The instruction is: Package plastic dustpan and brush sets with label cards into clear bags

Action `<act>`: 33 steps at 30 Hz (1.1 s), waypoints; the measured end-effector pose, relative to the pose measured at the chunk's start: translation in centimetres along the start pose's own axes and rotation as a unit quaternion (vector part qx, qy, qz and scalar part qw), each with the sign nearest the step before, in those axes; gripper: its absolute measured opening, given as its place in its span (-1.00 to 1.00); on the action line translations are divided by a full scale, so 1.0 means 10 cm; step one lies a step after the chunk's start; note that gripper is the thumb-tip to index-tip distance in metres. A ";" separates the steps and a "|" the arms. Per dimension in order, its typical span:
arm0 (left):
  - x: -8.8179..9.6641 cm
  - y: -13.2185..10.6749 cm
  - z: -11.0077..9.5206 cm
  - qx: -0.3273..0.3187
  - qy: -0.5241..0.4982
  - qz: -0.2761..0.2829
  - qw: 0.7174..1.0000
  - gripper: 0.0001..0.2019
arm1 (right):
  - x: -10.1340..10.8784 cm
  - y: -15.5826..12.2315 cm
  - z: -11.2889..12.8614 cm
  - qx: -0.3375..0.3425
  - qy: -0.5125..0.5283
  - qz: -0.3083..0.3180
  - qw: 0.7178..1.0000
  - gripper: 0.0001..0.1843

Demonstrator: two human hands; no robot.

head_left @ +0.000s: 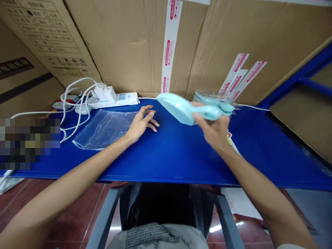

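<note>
My right hand [214, 129] grips the handle of a pale mint-blue paddle-shaped item [178, 107], raised and tilted above the blue table, its broad rounded head pointing left. Slight blur hides its exact kind. Just behind that hand lie similar mint-blue items in clear wrapping [215, 98], partly covered by the hand and the held piece. My left hand [142, 124] is open and holds nothing, its fingers apart over the table. Beside its wrist, a flat clear plastic bag [106, 128] lies on the table.
A white power strip [127, 99] with plugs and looping white cables [85, 100] occupies the back left of the blue table [171, 159]. Cardboard [129, 45] rises along the back edge. A printed card [233, 143] lies partly under my right forearm. A blue metal frame [293, 81] stands at right.
</note>
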State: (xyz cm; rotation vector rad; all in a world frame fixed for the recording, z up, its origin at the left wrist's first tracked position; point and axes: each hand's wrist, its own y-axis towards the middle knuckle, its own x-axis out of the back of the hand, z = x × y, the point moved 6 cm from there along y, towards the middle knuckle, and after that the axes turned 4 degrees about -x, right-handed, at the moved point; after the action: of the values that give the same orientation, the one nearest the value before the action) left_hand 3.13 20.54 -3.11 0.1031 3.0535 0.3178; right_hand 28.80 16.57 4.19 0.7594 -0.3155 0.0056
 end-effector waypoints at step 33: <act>-0.03 -0.05 0.16 0.100 -0.016 0.005 0.995 -0.50 | 0.52 0.04 -0.12 -0.065 -0.260 0.306 0.913 -0.87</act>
State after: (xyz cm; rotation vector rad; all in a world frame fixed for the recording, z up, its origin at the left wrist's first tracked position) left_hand 3.53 20.39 -4.73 0.1317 3.0457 0.0101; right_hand 34.04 17.12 5.12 0.4914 -1.0473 0.3770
